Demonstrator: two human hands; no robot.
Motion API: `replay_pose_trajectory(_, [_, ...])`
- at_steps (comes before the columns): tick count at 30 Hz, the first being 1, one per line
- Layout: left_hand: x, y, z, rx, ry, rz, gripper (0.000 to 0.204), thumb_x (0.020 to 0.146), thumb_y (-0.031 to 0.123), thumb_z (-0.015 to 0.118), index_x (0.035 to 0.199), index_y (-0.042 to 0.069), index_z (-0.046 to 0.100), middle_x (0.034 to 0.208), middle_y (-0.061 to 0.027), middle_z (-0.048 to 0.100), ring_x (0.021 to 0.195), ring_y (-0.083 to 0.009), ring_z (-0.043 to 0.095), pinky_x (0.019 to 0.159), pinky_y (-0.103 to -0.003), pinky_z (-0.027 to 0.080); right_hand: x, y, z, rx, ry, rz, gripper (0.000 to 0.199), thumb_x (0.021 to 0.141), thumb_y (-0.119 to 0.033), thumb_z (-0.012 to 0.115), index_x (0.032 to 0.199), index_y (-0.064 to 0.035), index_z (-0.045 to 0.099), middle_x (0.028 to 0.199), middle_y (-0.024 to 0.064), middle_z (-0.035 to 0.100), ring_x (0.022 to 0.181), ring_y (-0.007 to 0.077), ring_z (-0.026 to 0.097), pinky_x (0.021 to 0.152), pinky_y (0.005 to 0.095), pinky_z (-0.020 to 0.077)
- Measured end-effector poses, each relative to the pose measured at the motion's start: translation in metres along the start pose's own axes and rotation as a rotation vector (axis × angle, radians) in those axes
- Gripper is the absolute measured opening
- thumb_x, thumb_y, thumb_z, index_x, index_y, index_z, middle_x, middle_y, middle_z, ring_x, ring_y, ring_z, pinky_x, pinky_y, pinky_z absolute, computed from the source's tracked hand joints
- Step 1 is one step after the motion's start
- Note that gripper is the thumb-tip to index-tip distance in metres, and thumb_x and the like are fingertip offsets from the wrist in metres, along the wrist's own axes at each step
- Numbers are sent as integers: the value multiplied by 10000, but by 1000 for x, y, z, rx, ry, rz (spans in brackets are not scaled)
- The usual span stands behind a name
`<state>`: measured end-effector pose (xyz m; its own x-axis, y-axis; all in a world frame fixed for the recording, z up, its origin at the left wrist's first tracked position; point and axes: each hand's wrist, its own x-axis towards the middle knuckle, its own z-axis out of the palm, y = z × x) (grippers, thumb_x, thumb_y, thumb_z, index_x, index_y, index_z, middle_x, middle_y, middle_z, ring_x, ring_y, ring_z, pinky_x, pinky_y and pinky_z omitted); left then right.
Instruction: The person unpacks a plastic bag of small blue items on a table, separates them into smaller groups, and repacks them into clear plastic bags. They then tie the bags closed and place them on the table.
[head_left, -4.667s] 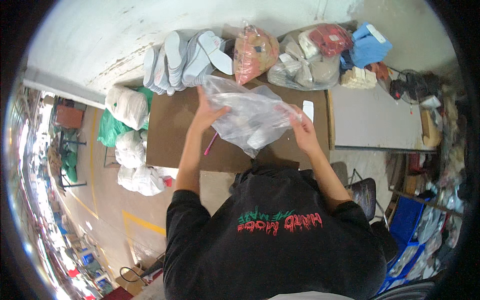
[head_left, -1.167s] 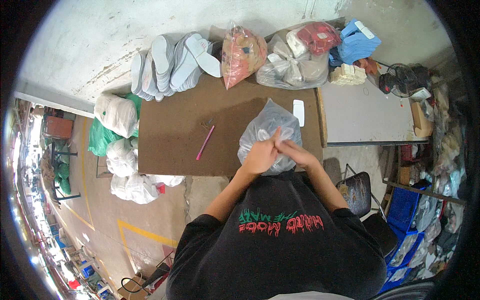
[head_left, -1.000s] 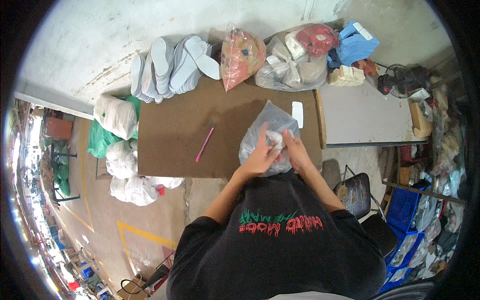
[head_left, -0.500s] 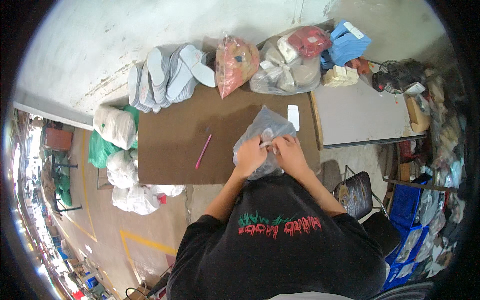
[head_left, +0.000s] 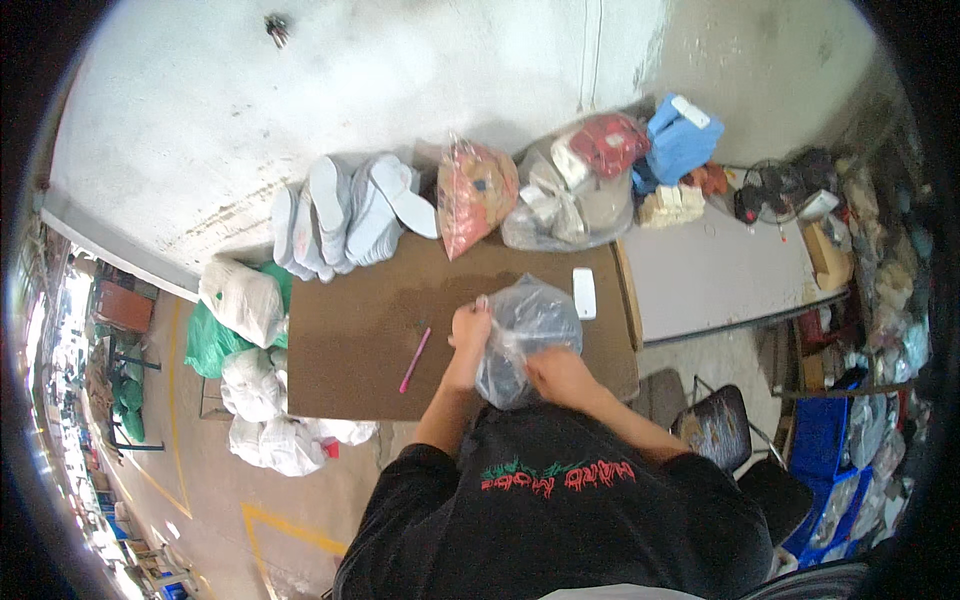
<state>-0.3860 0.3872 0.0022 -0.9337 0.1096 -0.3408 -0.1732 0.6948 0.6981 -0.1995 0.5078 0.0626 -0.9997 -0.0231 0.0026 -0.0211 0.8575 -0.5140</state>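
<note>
A clear plastic bag (head_left: 545, 312) with greyish contents I cannot make out lies at the near edge of the brown table. My left hand (head_left: 470, 330) is closed on a twisted end of the bag at its left side. Lower on the bag, my right hand (head_left: 562, 376) is closed on another part of its gathered plastic; the fingertips are partly blurred. A band of twisted plastic runs across the bag between the hands. Just beyond it to the right lies a white phone-like slab (head_left: 584, 293). A pink pen (head_left: 416, 360) rests left of my left hand.
Along the wall stand stacked grey insoles (head_left: 370, 215), a bag of reddish pieces (head_left: 475, 195), a larger clear bag (head_left: 570, 215) and blue stacked pieces (head_left: 683, 140). A grey table (head_left: 720, 285) adjoins on the right, near a chair (head_left: 712, 420). White sacks (head_left: 262, 440) sit at left.
My hands were together at the bag's gathered neck; now they are apart, the left drawn leftward and the right lower on the bag. The view has tilted up, showing more wall.
</note>
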Motion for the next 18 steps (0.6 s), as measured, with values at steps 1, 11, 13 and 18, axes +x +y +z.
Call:
replay_pose_trajectory(1, [1,-6,4,75,53,-19,471,1006,462,523,991,43,738,967,-170,736,876,-351,678,875,-520,437,-12,2,-5,91,-19,-68,147,902,-197,592,890,-66,658,848,178,681,833,421,660,741,558,510])
replay_pose_trajectory(11, [-64,19,-50,-355,-713,975,68,980,84,556,941,35,585,988,-60,606,968,-173,573,903,-333,467,26,-6,-39,523,653,-31,164,916,-161,700,853,-28,628,903,105,559,814,260,555,686,371,435])
replay_pose_trajectory(13, [-84,23,-43,-316,-616,909,125,1014,74,505,918,20,563,910,-29,582,872,-158,561,828,-337,478,36,-14,-26,779,564,372,186,945,-201,693,881,-35,637,905,87,549,838,222,559,686,329,436])
replay_pose_trajectory(18, [-94,19,-25,-1057,-498,234,269,1074,188,499,1100,-9,681,1020,-57,684,954,-149,634,893,-305,504,22,-21,-9,753,370,273,284,1005,-207,615,1246,-68,668,1019,112,706,781,154,619,667,323,501])
